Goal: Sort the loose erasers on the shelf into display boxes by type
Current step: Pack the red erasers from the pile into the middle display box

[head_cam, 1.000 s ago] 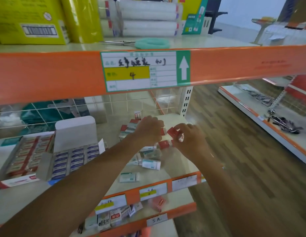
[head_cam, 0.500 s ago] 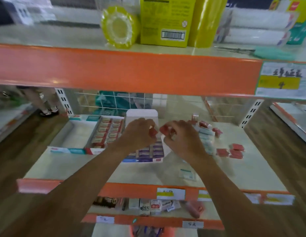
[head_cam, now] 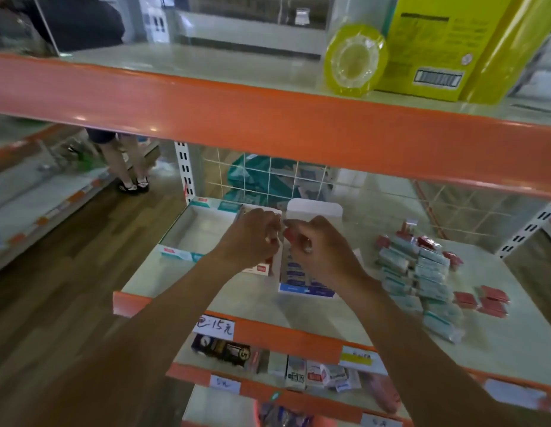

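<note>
Small red eraser (head_cam: 289, 234) is pinched at the fingertips of the right hand (head_cam: 317, 245). The left hand (head_cam: 252, 238) is curled just beside it, can't tell if gripping. The red-labelled box (head_cam: 259, 269) lies below-left under the left hand, the blue box (head_cam: 298, 280) under the right. Pile of loose erasers (head_cam: 422, 272) well right.

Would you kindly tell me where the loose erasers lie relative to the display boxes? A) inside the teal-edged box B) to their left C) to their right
C: the loose erasers lie piled to the right of the blue display box.
</note>
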Motion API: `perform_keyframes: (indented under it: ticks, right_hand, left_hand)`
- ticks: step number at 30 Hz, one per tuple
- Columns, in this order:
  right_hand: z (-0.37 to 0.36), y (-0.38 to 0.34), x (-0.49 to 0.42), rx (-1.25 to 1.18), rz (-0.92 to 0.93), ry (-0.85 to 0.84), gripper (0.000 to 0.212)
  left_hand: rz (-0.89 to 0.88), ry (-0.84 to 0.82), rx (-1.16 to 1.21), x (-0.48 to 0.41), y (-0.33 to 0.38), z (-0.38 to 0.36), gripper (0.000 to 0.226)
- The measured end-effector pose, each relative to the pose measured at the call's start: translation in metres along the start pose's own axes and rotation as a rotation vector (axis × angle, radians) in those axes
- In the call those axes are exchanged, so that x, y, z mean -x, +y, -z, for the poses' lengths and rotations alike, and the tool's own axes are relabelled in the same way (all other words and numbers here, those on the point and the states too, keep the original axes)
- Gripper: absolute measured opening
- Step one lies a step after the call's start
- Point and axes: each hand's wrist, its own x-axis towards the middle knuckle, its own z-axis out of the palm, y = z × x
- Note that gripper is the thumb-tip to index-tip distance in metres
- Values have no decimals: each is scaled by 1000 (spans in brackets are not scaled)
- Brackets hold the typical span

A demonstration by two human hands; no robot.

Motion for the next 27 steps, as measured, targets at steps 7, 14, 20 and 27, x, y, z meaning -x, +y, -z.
perform_keyframes:
  ticks: [7, 14, 20, 27]
  right_hand:
    - [-12, -12, -10, -6, -21, -16, 30]
    - [-17, -21, -13, -76, -83, -10, 36]
    - [-23, -21, -14, -139, -76, 59, 39]
    - [-25, -17, -16, -210, -148, 58, 22]
  left_hand:
    - [40, -9, 47, 5, -16, 9, 17]
    - [85, 59, 75, 0, -41, 1, 30]
    - [112, 74, 163, 0, -53, 4, 35]
    - [88, 61, 177, 4, -58, 10, 32]
